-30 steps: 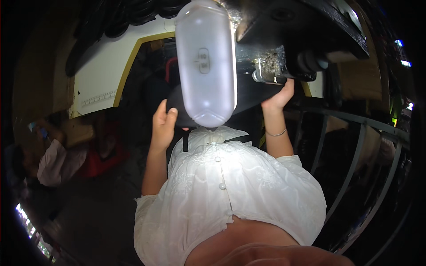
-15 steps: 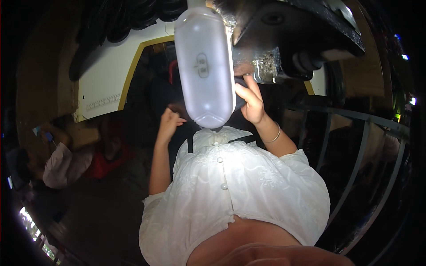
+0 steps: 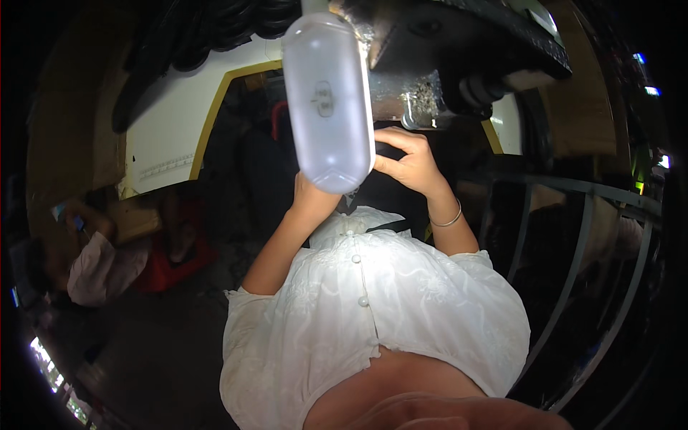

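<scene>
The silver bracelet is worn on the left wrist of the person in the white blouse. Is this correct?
Not quite: the silver bracelet is on the wrist of the right hand, as the head view shows. The white blouse is correct.

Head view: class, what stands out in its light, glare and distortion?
Head view: light pools on the white blouse, much of the background nearly black; head view: glare speckles the metal block above the right hand in frame; head view: fisheye bends the grey railing.

A white tabletop [image 3: 159, 140], its cut-out edge [image 3: 210, 132] trimmed in yellow, bears a heap of rounded black pieces [image 3: 204, 39] at the far left and a ruler scale [image 3: 166, 167] near its corner.
</scene>
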A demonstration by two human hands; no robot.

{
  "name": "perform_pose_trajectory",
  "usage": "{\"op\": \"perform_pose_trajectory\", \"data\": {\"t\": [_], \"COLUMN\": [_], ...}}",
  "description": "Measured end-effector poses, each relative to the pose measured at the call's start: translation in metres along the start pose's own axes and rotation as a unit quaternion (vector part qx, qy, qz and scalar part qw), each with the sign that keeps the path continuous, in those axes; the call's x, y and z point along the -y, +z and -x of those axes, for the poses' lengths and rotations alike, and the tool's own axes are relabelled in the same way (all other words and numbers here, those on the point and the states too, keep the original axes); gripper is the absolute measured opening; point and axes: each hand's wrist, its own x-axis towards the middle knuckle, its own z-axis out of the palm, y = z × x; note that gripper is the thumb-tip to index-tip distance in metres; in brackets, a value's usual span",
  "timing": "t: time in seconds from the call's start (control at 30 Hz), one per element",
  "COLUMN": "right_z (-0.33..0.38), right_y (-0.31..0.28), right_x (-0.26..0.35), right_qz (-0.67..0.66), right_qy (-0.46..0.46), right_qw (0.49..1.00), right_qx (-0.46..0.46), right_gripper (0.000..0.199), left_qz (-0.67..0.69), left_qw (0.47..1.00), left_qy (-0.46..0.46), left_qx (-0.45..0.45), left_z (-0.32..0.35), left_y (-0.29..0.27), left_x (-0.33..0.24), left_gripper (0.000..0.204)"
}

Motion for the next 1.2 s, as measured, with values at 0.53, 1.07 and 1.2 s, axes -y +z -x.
{"op": "perform_pose_trajectory", "data": {"t": [0.53,1.07,1.2], "right_z": [0.017,0.021,0.044], "right_y": [-0.013,0.015,-0.031], "right_x": [-0.046,-0.023,-0.090], "right_qz": [-0.290,-0.194,-0.235], "right_qy": [0.200,0.126,0.176], "right_qw": [0.932,0.960,0.951], "right_qx": [-0.084,-0.157,-0.099], "right_gripper": [0.031,0.019,0.034], "left_qz": [0.143,0.294,0.325], "left_qw": [0.990,0.953,0.931], "left_qy": [-0.006,-0.018,0.006], "left_qx": [-0.009,-0.075,-0.168], "left_z": [0.009,0.014,0.008], "left_y": [-0.001,0.002,-0.001], "left_x": [0.012,0.004,-0.004], "left_gripper": [0.029,0.026,0.028]}}
